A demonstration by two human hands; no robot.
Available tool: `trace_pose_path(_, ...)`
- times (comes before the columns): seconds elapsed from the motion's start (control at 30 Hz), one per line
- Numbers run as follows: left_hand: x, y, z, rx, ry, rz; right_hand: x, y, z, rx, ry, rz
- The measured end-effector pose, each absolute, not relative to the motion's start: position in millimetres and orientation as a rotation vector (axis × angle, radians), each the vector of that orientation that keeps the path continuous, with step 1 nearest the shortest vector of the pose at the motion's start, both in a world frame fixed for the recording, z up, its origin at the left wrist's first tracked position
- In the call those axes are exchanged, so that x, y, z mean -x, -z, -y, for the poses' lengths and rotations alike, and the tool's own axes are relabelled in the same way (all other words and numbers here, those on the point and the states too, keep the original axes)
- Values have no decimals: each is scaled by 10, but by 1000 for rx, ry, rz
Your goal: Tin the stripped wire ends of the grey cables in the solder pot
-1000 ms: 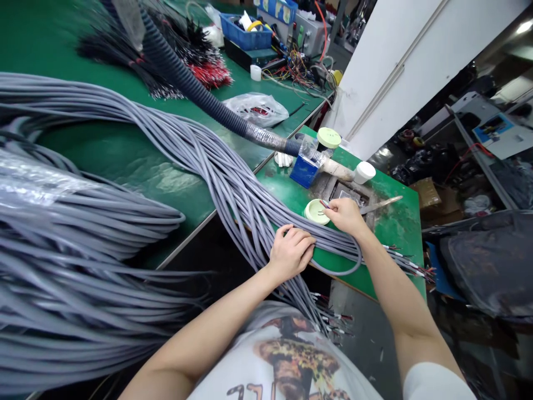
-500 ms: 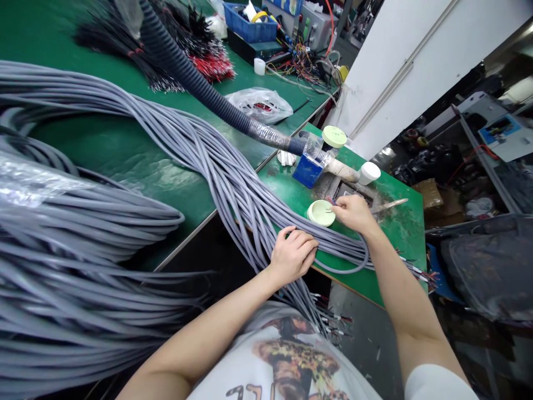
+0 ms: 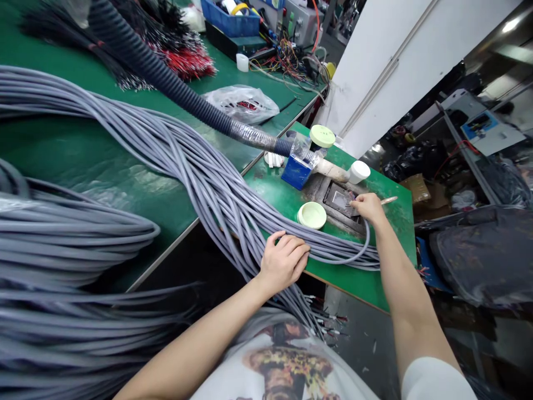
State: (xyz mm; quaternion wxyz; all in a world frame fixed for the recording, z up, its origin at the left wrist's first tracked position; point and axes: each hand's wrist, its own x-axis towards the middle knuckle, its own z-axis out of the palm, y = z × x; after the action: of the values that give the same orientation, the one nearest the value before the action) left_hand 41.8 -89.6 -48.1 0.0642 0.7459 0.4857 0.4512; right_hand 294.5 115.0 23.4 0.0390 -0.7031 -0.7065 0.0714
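Note:
My right hand (image 3: 368, 208) pinches the stripped end of one grey cable (image 3: 368, 236), its thin coloured wires pointing at a shiny rectangular metal pool in a dark-rimmed pot (image 3: 342, 198). Whether the tips touch the metal is too small to tell. From that hand the cable loops back toward the bundle. My left hand (image 3: 285, 256) is closed over the bundle of grey cables (image 3: 233, 194) near the bench edge. Between the hands, beyond the bundle, sits an open tub of pale cream paste (image 3: 312, 215). A flat tool's handle (image 3: 389, 200) sticks out beyond my right hand.
A ribbed dark hose (image 3: 166, 78) crosses above the bench to a blue box (image 3: 296, 171) by the pot. A white cup (image 3: 358, 171) and a pale-lidded jar (image 3: 322, 135) stand behind. More cable coils (image 3: 75, 233) fill the left. A plastic bag (image 3: 244, 104) lies farther back.
My right hand has moved the wire end from the paste tub rightward to the metal pot. My left hand stays on the cable bundle. The whole view has shifted slightly.

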Motion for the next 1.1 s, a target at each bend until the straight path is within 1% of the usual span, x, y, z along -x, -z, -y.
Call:
trace_pose_path(0.4,-412,497,896,-2252,-1346,-1463,-2889,-164,-1228,2167,-233,2177)
trace_pose_path(0.57,-419,502,892,-2242,-1372,-1451,-2867,-298,-1126,2088,-282,2146)
trace_pose_path(0.67,-417,501,894,-2220,-1386,-1437,-2790,-509,-829,1948,-396,2111)
trace_pose_path(0.77,-399,479,899,-2151,-1469,-1371,-2605,-753,-358,1661,-714,1990)
trace_pose_path(0.83,-396,440,901,-1994,-1581,-1303,-2436,-878,-33,1554,-836,1928)
trace_pose_path(0.93,-459,341,905,-1500,-1692,-1139,-2179,-959,342,1461,-950,1876)
trace_pose_path(1.1,-736,114,926,-634,-1533,-615,-1888,-892,601,1336,-1087,1814)
